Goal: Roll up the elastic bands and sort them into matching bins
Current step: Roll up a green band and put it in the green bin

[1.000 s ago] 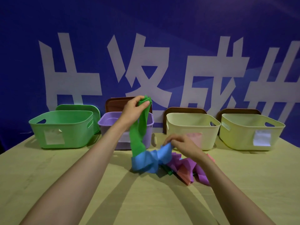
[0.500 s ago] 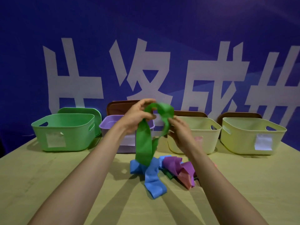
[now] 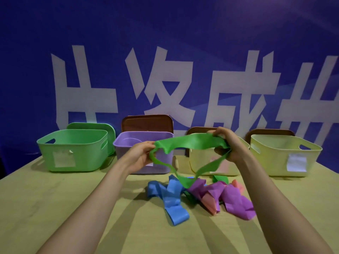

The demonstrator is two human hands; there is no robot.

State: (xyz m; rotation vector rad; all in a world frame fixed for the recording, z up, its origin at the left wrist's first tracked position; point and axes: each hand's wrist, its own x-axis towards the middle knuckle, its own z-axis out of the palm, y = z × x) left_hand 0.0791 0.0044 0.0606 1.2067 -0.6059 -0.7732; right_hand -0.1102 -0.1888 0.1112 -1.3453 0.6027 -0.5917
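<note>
Blue banner (image 3: 165, 33) up back, yellowish worktop (image 3: 45, 208) down front; I see left hand (image 3: 139, 154) and right hand (image 3: 232, 145) each pinching the green band (image 3: 190, 142), stretched between them, loop sagging just below.

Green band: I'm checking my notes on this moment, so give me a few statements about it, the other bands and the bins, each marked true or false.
1. The left hand and the right hand both have a grip on the green band, held above the table. True.
2. The green band is rolled into a tight coil. False: it is an open loop, its top stretched between the hands and its lower part sagging.
3. The blue band lies unrolled on the table. True.
4. The green bin stands at the far right of the row. False: it is at the far left, beside the purple bin.
</note>
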